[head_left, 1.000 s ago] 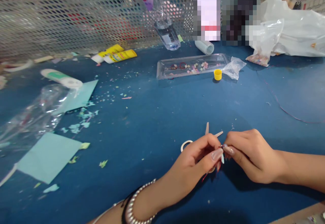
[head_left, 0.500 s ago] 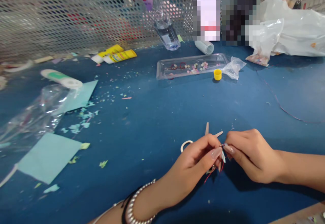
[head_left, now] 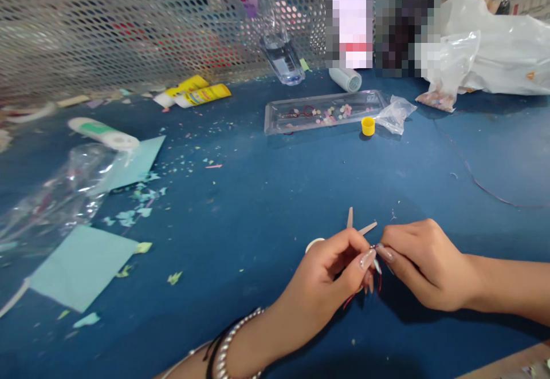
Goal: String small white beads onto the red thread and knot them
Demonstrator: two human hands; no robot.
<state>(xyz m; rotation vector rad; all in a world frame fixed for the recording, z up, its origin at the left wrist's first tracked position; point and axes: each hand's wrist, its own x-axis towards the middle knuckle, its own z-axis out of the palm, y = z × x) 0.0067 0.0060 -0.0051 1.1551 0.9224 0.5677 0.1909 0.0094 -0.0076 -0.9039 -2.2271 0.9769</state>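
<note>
Close together at the lower right, both my hands pinch a thin dark red cord (head_left: 380,283). My left hand (head_left: 330,279) has thumb and index finger closed on it, and red ends hang below the fingers. My right hand (head_left: 423,264) is closed with its thumb tip against the cord, nearly touching the left fingertips. A small pale piece shows between the hands; its kind is too small to tell. Open scissors (head_left: 368,228) lie on the blue table (head_left: 275,207) behind my left hand, which hides their middle and part of the handles.
A clear tray (head_left: 275,122) holds beads and red cord. Beside it are a yellow cap (head_left: 368,126) and a small plastic bag (head_left: 397,114). A bottle (head_left: 283,58) leans on the mesh panel. Light-blue paper (head_left: 86,264), scraps and yellow tubes (head_left: 204,95) lie leftward.
My left hand has shifted very slightly, covering more of the scissors' white handle. My right hand stays almost in place, and both still pinch the cord.
</note>
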